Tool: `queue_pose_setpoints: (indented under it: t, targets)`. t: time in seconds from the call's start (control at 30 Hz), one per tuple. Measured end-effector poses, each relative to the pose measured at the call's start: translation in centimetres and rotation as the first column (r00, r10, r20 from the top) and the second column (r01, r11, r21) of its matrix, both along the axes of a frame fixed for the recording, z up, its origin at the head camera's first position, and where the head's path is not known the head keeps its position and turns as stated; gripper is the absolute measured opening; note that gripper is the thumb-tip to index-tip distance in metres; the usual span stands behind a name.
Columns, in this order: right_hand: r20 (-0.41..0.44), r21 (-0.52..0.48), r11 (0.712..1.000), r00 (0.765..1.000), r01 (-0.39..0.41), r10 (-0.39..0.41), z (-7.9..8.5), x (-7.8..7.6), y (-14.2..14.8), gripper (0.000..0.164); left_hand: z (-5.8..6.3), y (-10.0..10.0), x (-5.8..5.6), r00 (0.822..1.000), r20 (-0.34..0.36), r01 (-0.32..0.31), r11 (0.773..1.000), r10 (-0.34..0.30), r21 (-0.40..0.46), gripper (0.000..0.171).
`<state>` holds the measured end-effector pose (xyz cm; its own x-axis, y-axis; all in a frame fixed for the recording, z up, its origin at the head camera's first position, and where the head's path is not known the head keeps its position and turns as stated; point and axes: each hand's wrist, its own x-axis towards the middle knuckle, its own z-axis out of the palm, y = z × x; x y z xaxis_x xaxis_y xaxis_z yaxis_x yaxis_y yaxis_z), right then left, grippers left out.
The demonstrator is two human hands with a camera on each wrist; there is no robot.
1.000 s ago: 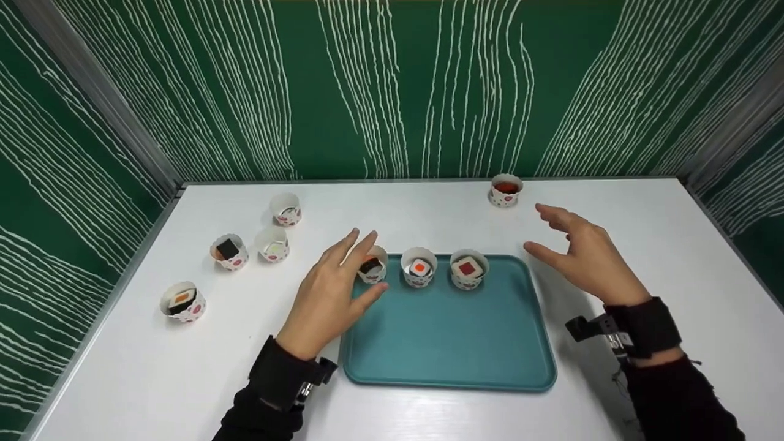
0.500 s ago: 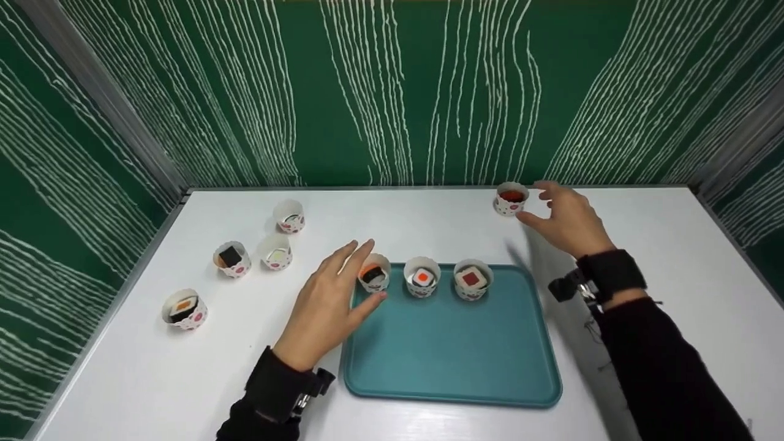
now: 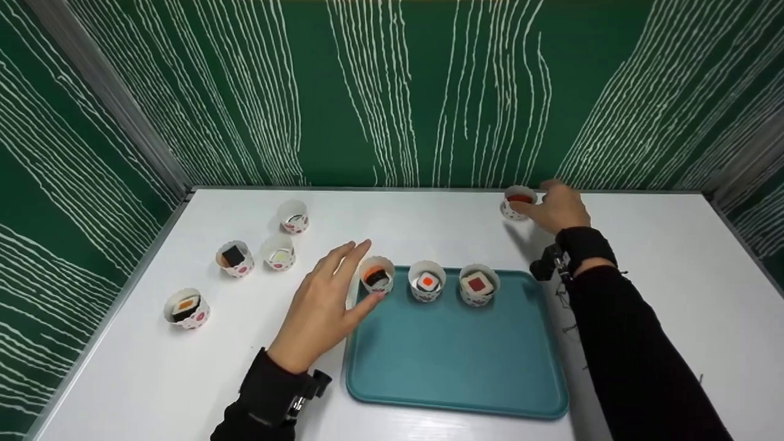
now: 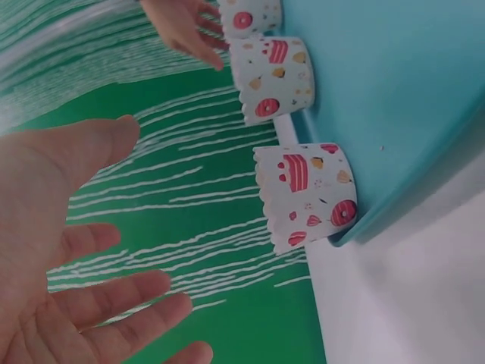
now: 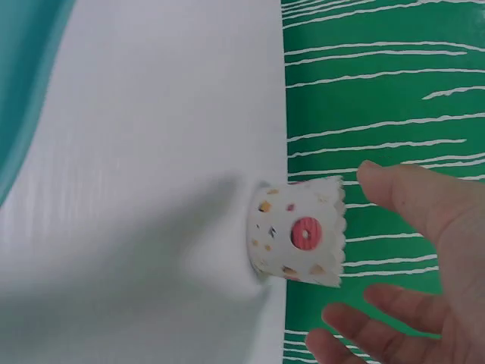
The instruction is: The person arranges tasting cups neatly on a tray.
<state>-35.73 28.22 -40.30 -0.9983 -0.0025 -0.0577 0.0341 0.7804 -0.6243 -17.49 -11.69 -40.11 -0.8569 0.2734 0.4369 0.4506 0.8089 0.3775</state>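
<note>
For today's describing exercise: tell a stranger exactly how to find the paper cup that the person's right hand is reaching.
Start at the white table and look to its far right edge, by the green wall. There the right hand closes around a paper cup with red filling. Unlike the others, it stands alone, beyond the teal tray.

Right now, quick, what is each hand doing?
Left hand: open, beside the tray's leftmost cup.
Right hand: open around the far cup, not gripping yet.

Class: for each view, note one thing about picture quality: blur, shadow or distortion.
Head view: wide-angle bend in the wall lines, sharp overall. Left wrist view: the left hand looms soft and close. Right wrist view: the paper cup casts a broad grey shadow across the table; the right hand is blurred.
</note>
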Motion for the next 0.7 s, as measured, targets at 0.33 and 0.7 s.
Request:
queue_pose_setpoints:
  t: [0.33,0.7]
  targets:
    - [-0.020,0.008,0.999,0.999,0.046,-0.045,-1.8,-1.4,-1.3,0.074,0.1,-0.5,-0.3,1.000,0.007,-0.007,1.000,0.007,-0.002,0.076]
    - [-0.008,-0.005,0.997,0.997,0.072,-0.073,-2.3,-2.2,-1.3,0.075,0.0,-0.8,-0.4,1.000,0.001,-0.003,1.000,0.003,-0.006,0.075]
